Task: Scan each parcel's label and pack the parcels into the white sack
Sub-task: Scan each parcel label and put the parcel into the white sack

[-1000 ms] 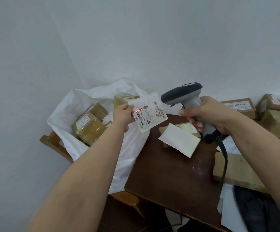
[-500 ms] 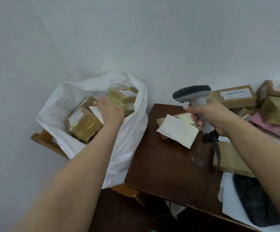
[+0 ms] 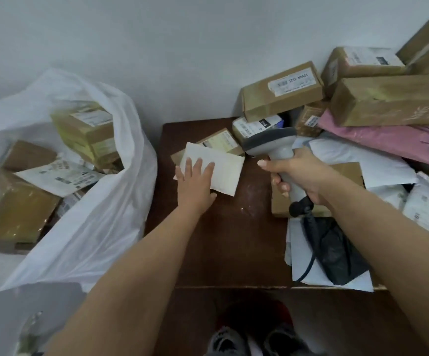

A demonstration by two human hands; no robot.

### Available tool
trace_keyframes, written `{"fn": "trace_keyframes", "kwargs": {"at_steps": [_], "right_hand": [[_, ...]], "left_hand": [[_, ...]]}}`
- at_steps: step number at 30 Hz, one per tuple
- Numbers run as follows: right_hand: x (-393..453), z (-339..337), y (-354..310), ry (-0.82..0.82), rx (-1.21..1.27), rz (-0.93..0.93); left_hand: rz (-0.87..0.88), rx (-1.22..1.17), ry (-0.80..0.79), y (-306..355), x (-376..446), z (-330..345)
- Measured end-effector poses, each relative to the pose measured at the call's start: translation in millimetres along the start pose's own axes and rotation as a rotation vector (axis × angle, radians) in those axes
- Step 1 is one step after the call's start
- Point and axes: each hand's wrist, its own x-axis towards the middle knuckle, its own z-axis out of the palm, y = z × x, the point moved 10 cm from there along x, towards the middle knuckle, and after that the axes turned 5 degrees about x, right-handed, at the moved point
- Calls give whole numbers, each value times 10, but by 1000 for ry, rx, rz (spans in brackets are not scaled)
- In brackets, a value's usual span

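Envelope parcel [image 3: 223, 173] lies blank side up on table [image 3: 234, 240], so left hand [image 3: 195, 183] presses flat fingers on it, likely to flip it. Right hand [image 3: 300, 176] grips scanner [image 3: 272, 145], ready beside it.

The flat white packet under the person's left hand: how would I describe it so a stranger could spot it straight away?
Start at the dark brown table right of the white sack. Near its far left corner lies the white packet, leaning on a small brown box, with the left hand resting flat on it. Unlike the labelled parcels around it, its upper face is blank.
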Motion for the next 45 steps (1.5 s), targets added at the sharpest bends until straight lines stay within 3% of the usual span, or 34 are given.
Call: {"fn": "trace_keyframes", "kwargs": {"at_steps": [5,12,14,17,19,22,27,32,45], "right_hand": [[132,-98,164,-14,-13,35],[200,-90,166,-15,-4,33],[190,-80,74,-11,26,7],[146,-57,-91,-7,88,-19],[94,-16,-220,-8,113,-42],[-25,79,-420,-39,113,-94],[-279,239,-664,-98,80,-139],[-559,400,-842,-152,39,-169],[-1005,581,-1014,-266,-11,-183]], "left_hand": [[-116,-92,-142,-93,263,384],[-174,-209,138,-308,380,23],[-214,-369,261,-465,325,-234],[-344,-812,390,-759,144,-529],[-372,-1117,353,-835,36,-564],[-361,-1286,248,-856,-118,-540],[-355,-1415,260,-811,-438,-744],[-461,-1525,315,-960,-652,-838],[-425,-1537,464,-1168,-882,-1319]]}}
